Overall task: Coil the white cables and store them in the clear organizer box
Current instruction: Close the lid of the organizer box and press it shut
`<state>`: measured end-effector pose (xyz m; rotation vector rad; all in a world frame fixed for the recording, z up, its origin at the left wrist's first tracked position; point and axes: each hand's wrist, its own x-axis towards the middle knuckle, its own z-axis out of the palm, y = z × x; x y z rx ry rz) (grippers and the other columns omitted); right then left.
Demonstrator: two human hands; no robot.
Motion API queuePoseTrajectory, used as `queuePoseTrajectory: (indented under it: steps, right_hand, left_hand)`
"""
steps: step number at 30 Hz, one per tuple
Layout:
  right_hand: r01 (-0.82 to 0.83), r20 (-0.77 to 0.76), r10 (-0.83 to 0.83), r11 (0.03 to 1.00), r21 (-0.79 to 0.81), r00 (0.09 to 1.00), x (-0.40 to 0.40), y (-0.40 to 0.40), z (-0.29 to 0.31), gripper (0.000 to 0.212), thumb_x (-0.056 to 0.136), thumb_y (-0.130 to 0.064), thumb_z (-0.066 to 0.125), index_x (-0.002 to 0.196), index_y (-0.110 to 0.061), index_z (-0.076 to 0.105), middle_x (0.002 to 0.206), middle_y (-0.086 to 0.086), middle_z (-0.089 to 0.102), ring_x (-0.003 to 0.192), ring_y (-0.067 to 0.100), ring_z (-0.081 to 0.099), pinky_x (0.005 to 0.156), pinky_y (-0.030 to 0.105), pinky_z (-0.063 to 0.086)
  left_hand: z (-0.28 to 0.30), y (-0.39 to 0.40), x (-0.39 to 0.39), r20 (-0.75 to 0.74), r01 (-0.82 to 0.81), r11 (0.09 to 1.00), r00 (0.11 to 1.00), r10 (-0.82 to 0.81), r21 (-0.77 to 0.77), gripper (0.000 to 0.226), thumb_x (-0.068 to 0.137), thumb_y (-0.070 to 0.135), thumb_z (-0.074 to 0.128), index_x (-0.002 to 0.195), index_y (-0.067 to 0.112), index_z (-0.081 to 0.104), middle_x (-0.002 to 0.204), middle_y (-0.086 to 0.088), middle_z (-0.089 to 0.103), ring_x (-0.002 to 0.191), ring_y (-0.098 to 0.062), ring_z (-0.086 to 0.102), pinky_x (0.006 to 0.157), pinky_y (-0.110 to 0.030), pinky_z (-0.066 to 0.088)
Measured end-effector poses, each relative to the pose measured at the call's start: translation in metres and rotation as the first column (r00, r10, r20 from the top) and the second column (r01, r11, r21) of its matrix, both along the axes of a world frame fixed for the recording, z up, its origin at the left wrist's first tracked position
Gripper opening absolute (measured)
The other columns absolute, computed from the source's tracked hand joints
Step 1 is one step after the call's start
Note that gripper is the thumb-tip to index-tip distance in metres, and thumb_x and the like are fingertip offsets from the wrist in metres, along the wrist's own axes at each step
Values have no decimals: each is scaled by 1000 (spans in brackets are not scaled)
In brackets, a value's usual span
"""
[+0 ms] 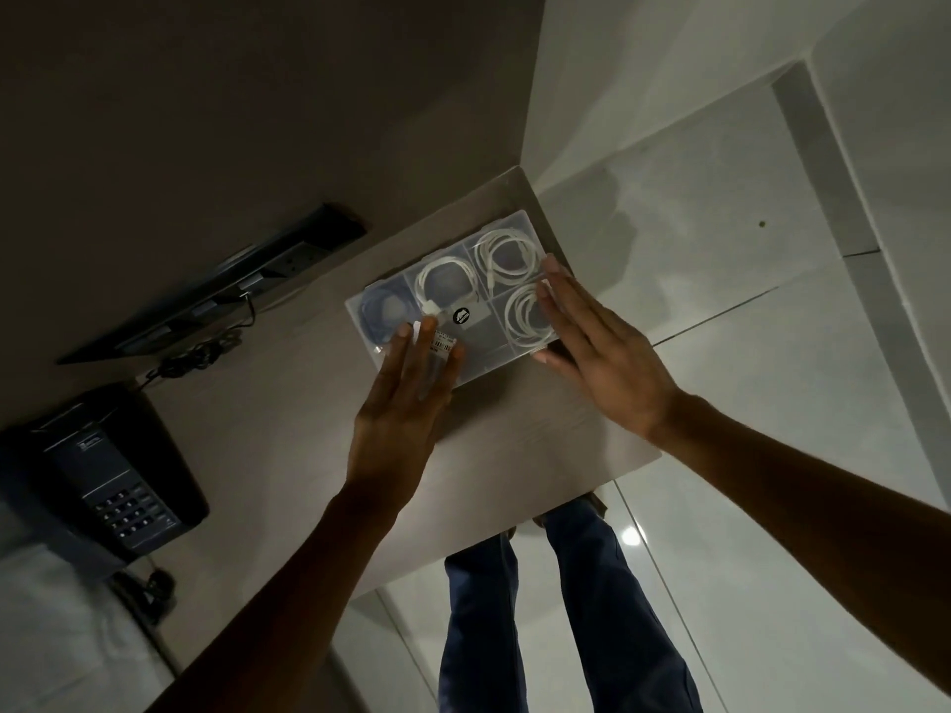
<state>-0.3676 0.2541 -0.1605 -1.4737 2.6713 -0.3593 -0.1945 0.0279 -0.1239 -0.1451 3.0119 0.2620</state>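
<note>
The clear organizer box (pixel 453 301) sits at the centre of the frame on the wooden surface (pixel 514 445), lid apparently down, with coiled white cables (pixel 507 259) visible in several compartments. Your left hand (pixel 406 398) lies flat, fingers straight, on the box's near-left corner; your right hand (pixel 602 352) is flat and spread against its right edge. You look to be at the closing step, so next press evenly until the lid latches. A dark telephone (pixel 103 476) sits lower left.
</note>
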Motion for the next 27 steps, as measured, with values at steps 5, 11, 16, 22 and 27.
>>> queuePoseTrajectory:
  steps: [5,11,16,22,27]
  right_hand:
    - [106,-53,-107,994,-16,993,18,-2,-15,65,112,-41,50,164,-6,30,173,18,27,162,30,25,123,38,45]
    - [118,4,-118,993,-13,993,15,-2,-5,70,112,-48,46,168,-15,20,178,8,16,165,22,18,127,32,37]
    - [234,244,-194,961,-147,950,19,-7,7,72,105,-50,61,161,-11,39,175,7,27,161,21,31,117,38,51]
    - [198,176,-182,977,-80,967,31,-45,16,83,100,-61,58,162,-10,37,174,14,27,164,33,17,130,55,27]
    - [117,168,-95,985,-127,981,37,-75,14,80,101,-64,57,163,-16,38,173,16,30,162,38,22,132,54,22]
  left_hand:
    - [-9,4,10,-67,-22,993,997,29,116,79,88,-8,78,157,14,45,171,-16,29,159,-37,27,115,-50,51]
    - [4,3,3,-59,-51,979,996,64,198,64,94,10,77,153,16,53,167,-13,39,157,-34,34,109,-49,56]
    - [20,-17,-11,-9,-52,958,998,57,281,52,95,23,75,144,14,62,161,-12,49,151,-30,41,116,-54,48]
    - [26,-32,-17,20,-50,988,999,48,149,60,97,38,68,152,17,53,166,-14,40,155,-42,34,118,-63,43]
    - [22,-30,-15,13,-83,976,997,82,202,64,98,33,70,155,15,48,169,-14,33,159,-40,25,120,-50,40]
